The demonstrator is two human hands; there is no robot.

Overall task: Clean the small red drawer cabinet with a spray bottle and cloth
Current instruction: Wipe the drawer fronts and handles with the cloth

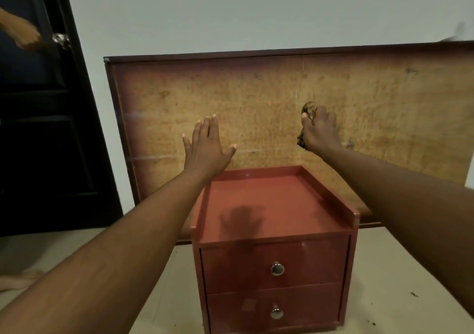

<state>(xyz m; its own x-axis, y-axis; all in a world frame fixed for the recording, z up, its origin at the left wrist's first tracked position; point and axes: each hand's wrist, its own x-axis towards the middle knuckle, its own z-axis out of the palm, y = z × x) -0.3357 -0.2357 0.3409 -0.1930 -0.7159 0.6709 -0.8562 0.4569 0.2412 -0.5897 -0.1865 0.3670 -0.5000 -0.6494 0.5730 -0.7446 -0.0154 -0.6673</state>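
The red cabinet (275,244) stands on a pale floor (400,282), its two drawers shut, each with a round metal knob (the upper knob (277,268) sits straight above the lower one). Above the cabinet's left rear corner the left hand (205,144) is raised with fingers spread apart, holding nothing. Above and beyond its right rear corner the right hand (320,131) is closed around a bunched patterned cloth (307,113). Behind the cabinet a worn brown board (256,108) leans on the wall; left of it is a dark door (38,128).
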